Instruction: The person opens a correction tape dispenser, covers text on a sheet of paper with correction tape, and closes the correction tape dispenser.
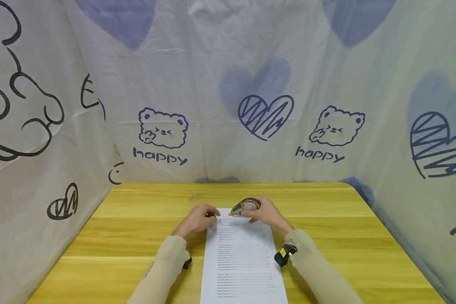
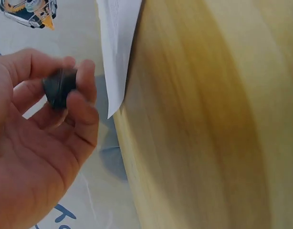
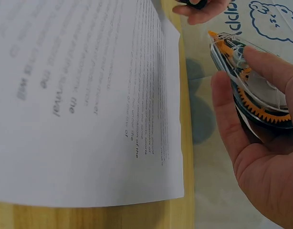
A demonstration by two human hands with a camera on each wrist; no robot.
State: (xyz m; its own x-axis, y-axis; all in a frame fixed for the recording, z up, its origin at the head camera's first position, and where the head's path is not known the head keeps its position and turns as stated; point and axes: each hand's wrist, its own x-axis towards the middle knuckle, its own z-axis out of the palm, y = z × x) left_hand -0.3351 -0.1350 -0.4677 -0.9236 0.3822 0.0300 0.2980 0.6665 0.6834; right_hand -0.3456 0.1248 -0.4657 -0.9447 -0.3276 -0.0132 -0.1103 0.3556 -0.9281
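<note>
My right hand (image 1: 267,214) holds a correction tape dispenser (image 3: 261,88), pinched between thumb and fingers. Its clear case shows orange gears and a white reel, and its orange tip points left in the head view. In the left wrist view, the fingertips of my left hand (image 2: 46,129) pinch a small dark cap-like piece (image 2: 59,88). Both hands are over the upper end of a printed sheet of paper (image 1: 243,253), the left at its left edge and the right at its right side. The dispenser overlaps the top margin in the head view.
The sheet lies lengthwise on a yellow wood-grain table (image 1: 137,236), running toward me. A pale cloth (image 1: 213,84) with hearts and bear drawings hangs behind the table and along both sides. Dark wrist cameras sit at both cuffs.
</note>
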